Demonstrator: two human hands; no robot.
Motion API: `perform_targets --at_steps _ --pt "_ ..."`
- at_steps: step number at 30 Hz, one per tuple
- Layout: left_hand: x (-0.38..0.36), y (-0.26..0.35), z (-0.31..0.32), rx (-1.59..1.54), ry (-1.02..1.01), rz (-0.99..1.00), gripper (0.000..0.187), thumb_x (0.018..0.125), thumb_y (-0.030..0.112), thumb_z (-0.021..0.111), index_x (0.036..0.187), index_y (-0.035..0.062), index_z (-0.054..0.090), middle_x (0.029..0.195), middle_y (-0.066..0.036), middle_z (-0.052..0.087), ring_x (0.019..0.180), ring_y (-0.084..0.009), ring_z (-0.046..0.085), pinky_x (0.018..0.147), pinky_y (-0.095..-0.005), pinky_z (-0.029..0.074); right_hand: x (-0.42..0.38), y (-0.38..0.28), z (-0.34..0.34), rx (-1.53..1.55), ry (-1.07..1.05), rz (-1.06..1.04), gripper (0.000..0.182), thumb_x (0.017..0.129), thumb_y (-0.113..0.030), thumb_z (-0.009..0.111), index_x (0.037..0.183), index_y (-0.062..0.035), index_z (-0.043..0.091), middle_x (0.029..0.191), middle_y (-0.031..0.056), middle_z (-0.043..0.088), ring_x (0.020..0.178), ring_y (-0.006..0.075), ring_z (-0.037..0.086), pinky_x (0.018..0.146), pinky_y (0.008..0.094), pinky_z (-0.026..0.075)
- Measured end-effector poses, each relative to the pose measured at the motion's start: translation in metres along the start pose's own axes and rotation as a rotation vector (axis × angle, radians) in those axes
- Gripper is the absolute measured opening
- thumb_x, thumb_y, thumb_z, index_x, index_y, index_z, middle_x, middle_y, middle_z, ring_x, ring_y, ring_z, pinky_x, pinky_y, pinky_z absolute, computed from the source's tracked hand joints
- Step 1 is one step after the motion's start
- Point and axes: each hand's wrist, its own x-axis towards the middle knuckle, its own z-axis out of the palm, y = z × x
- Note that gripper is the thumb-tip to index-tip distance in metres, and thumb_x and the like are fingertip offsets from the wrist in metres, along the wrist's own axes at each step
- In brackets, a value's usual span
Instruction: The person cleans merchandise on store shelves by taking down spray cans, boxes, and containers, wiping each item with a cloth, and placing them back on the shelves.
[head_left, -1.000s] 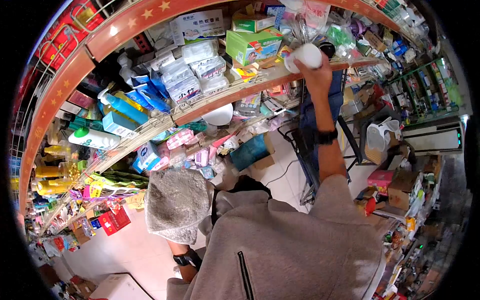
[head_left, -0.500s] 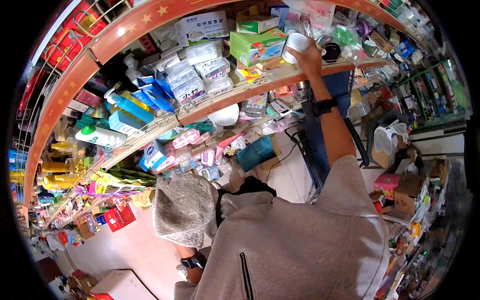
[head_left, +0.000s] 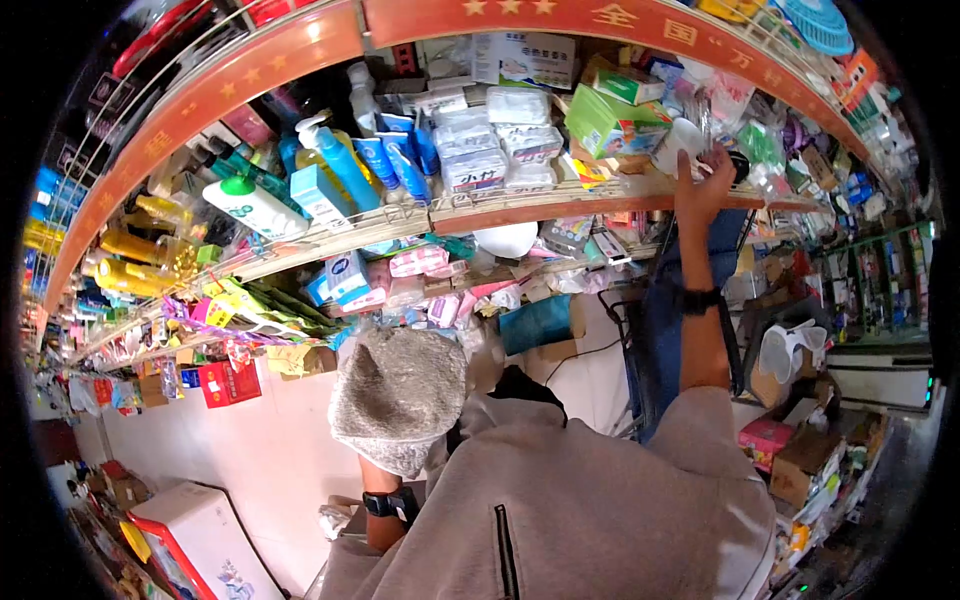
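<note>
My right hand [head_left: 706, 188] is at the shelf's front edge, fingers apart. Its thumb is beside a white cylindrical container [head_left: 678, 147], and its fingertips are near some clear plastic items whose details are unclear. A green box [head_left: 616, 122] stands left of the container. At the lower left, a grey fluffy cloth [head_left: 400, 395] covers my left hand, so its fingers are hidden; only the wrist with a black band shows below.
Wrapped white packs [head_left: 470, 152], blue tubes [head_left: 404, 165] and pump bottles [head_left: 345, 165] crowd the shelf [head_left: 560, 208]. Pink packs lie on a lower shelf. A dark blue chair [head_left: 665, 320] stands below my right arm. A white freezer cabinet [head_left: 205, 530] is at the lower left.
My right hand has let go of the white container and moved slightly right of it. The view has shifted, so the shelf goods appear further right. The grey cloth still covers my left hand.
</note>
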Motion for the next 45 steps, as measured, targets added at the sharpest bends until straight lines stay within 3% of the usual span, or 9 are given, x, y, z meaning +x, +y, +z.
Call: perform_targets --at_steps 4,6,10,15,17,20,25,31,45 --pt "0.005 -0.016 -0.016 0.098 -0.058 0.032 0.05 0.096 0.02 0.058 0.137 -0.0017 0.041 0.131 -0.013 0.055 0.115 -0.0241 0.054 0.097 -0.035 0.046 -0.024 -0.103 0.007 0.268 -0.345 0.021 0.041 0.082 -0.012 0.074 0.116 0.0012 0.057 0.105 0.0125 0.061 0.095 0.0237 0.06 0.081 0.034 0.049" --pt "0.006 -0.011 -0.02 0.342 -0.076 0.11 0.05 0.096 0.02 0.058 0.137 -0.0023 0.041 0.13 -0.013 0.055 0.114 -0.0238 0.055 0.097 -0.0349 0.047 -0.027 -0.141 0.033 0.169 -0.454 -0.35 0.037 0.082 -0.011 0.073 0.114 -0.001 0.059 0.103 0.0125 0.063 0.093 0.0233 0.061 0.08 0.0333 0.049" --pt "0.009 0.005 -0.018 0.311 -0.087 0.143 0.049 0.096 0.02 0.058 0.137 -0.0033 0.041 0.13 -0.013 0.055 0.114 -0.0229 0.055 0.096 -0.0344 0.047 -0.004 -0.213 0.109 0.265 -0.773 -0.388 0.043 0.083 -0.023 0.07 0.117 -0.0001 0.057 0.114 0.019 0.063 0.103 0.0353 0.062 0.086 0.0438 0.049" --pt "0.013 0.019 -0.028 0.378 -0.096 0.214 0.05 0.096 0.02 0.058 0.137 -0.0031 0.04 0.131 -0.013 0.054 0.113 -0.0222 0.054 0.095 -0.0338 0.047 0.025 -0.228 0.255 0.056 -0.861 -0.603 0.056 0.079 -0.03 0.076 0.122 0.0011 0.056 0.114 0.0185 0.065 0.1 0.0314 0.064 0.086 0.0391 0.051" --pt "0.016 0.014 -0.03 -0.285 0.016 0.023 0.05 0.096 0.02 0.058 0.137 -0.0032 0.04 0.132 -0.013 0.053 0.114 -0.022 0.053 0.094 -0.0339 0.047 0.023 -0.242 0.273 0.128 -0.783 -0.755 0.06 0.075 -0.029 0.078 0.123 0.0004 0.057 0.12 0.0211 0.061 0.111 0.0355 0.059 0.094 0.0414 0.048" --pt "0.012 0.008 -0.043 -0.091 0.047 0.054 0.05 0.096 0.02 0.058 0.137 -0.0029 0.04 0.132 -0.012 0.053 0.115 -0.0224 0.053 0.094 -0.0339 0.046 0.017 -0.262 0.293 -0.184 -1.063 -0.72 0.062 0.071 -0.027 0.08 0.123 0.0 0.057 0.124 0.0234 0.058 0.117 0.0373 0.054 0.098 0.044 0.045" --pt "0.008 -0.005 -0.059 0.037 0.126 0.097 0.053 0.095 0.023 0.06 0.137 -0.0029 0.041 0.132 -0.014 0.053 0.115 -0.024 0.053 0.096 -0.0352 0.045 0.007 -0.256 0.302 -0.263 -0.873 -0.903 0.059 0.068 -0.023 0.08 0.119 -0.0016 0.059 0.115 0.0224 0.061 0.11 0.0367 0.057 0.094 0.0443 0.047" --pt "0.02 -0.04 -0.079 0.104 0.15 0.125 0.06 0.09 0.027 0.067 0.136 -0.0022 0.043 0.133 -0.015 0.052 0.117 -0.0254 0.052 0.098 -0.0367 0.044 0.039 -0.226 0.335 0.061 -0.974 -0.668 0.055 0.073 -0.023 0.078 0.119 -0.0023 0.057 0.117 0.0188 0.062 0.106 0.0344 0.06 0.091 0.0436 0.047" --pt "0.044 0.013 -0.039 -0.291 -0.007 0.058 0.054 0.092 0.028 0.064 0.134 -0.0004 0.045 0.128 -0.013 0.056 0.109 -0.022 0.056 0.091 -0.0336 0.049 0.048 -0.242 0.166 0.235 -0.793 -0.208 0.049 0.085 -0.042 0.069 0.118 -0.0053 0.066 0.119 0.0104 0.067 0.11 0.0228 0.06 0.093 0.0358 0.045"
